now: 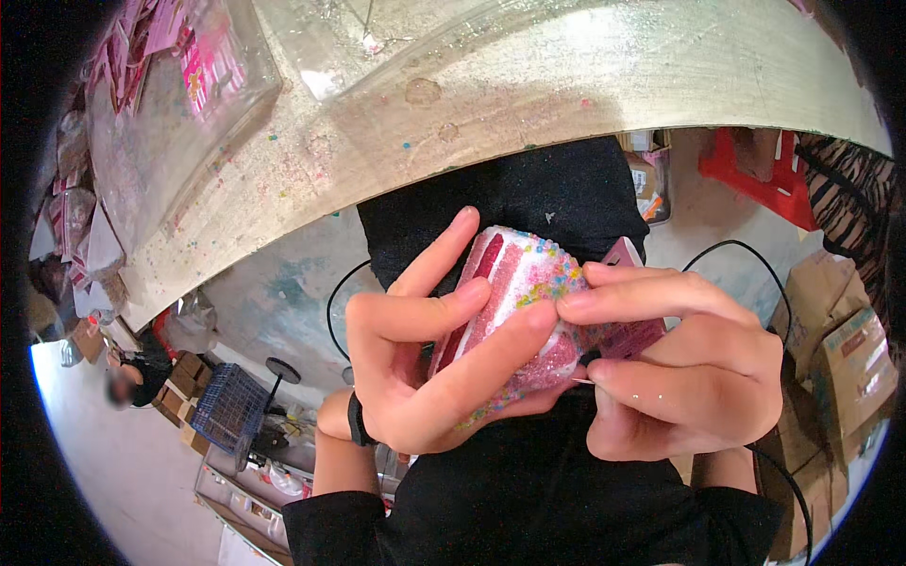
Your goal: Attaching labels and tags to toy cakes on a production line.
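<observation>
A toy cake slice, with pink and white layers, glitter and colourful beads like sprinkles, is held above my lap. My left hand is closed around it, its fingers spread over the layered side. My right hand is at the beaded side, with fingertips touching the slice. Between its lower fingertips pokes a thin, pale sliver, too small to name. A pink card tag shows behind the right fingers, partly hidden by them. A black band circles my left wrist.
A pale table, strewn with glitter and loose beads, curves ahead of me. Clear plastic bags with pink tags lie on its left. A blue crate, a red plastic stool and cardboard boxes stand around. Another person is far left.
</observation>
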Demonstrator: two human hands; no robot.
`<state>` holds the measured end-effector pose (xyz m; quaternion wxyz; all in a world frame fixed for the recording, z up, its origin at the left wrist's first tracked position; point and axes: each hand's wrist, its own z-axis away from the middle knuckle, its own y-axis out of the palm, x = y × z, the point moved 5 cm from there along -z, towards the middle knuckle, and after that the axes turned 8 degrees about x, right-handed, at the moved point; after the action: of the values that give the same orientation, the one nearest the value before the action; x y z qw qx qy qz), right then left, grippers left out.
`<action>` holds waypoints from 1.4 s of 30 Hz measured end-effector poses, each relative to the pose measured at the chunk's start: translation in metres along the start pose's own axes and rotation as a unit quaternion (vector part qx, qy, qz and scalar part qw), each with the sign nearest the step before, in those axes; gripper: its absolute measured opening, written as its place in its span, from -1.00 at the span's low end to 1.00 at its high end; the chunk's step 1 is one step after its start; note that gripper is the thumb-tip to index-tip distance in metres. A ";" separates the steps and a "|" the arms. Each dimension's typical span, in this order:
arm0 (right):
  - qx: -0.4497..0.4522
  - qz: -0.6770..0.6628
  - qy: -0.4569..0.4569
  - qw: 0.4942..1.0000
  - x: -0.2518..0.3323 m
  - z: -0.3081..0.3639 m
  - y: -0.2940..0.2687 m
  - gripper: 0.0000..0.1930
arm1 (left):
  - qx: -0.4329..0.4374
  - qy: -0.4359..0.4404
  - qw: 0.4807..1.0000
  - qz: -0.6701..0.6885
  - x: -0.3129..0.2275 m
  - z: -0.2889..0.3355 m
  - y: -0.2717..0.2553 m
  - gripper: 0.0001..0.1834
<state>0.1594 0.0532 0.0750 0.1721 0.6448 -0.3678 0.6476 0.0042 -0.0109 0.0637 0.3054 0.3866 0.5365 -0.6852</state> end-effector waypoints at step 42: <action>0.134 0.078 0.073 0.985 -0.053 0.025 0.022 -0.75 | 0.038 0.026 0.999 0.002 0.045 0.009 0.050 -0.49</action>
<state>0.1679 0.0348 0.0156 0.0592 0.5824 -0.3132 0.7478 0.0207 -0.0321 0.0013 0.2777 0.4169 0.5173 -0.6939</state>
